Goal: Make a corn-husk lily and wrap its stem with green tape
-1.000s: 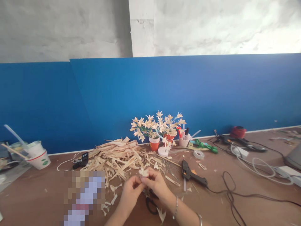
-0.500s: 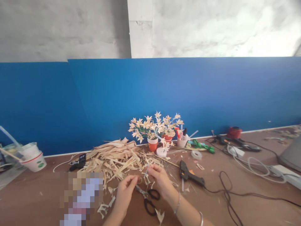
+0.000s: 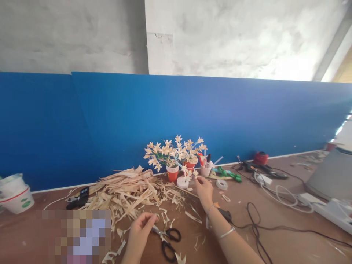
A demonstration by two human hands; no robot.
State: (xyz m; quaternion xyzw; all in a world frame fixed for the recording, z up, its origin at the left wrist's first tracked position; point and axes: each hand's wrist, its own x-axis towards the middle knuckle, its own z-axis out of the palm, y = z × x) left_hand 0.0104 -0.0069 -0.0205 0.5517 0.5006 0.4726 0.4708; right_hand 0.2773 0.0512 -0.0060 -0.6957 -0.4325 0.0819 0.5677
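Note:
My left hand [image 3: 140, 231] is closed in a pinch over the table, beside the tips of black-handled scissors [image 3: 166, 234]; what it holds, if anything, is too small to make out. My right hand [image 3: 205, 190] is stretched forward, its fingers pinched at the small pale flowers [image 3: 189, 172] above a round white base [image 3: 182, 182]. Whether a flower is between those fingertips is not clear. Behind stand pale husk-like flowers [image 3: 165, 149] in a red and white cup [image 3: 172, 173], with a second red pot [image 3: 190, 165] beside it. My right forearm partly hides a black glue gun [image 3: 225, 215].
A heap of dry husk strips [image 3: 129, 190] lies left of the flowers. A tape roll [image 3: 221, 184], green ribbon pieces [image 3: 233, 176] and a white cup of tools [image 3: 206, 169] are at the right. Black cables [image 3: 257, 227] and a power strip [image 3: 324, 214] lie farther right.
My right hand has moved away from my left, forward and right to the small flowers, and the thin light-blue piece it held no longer shows. My left hand stays pinched. The view has shifted right.

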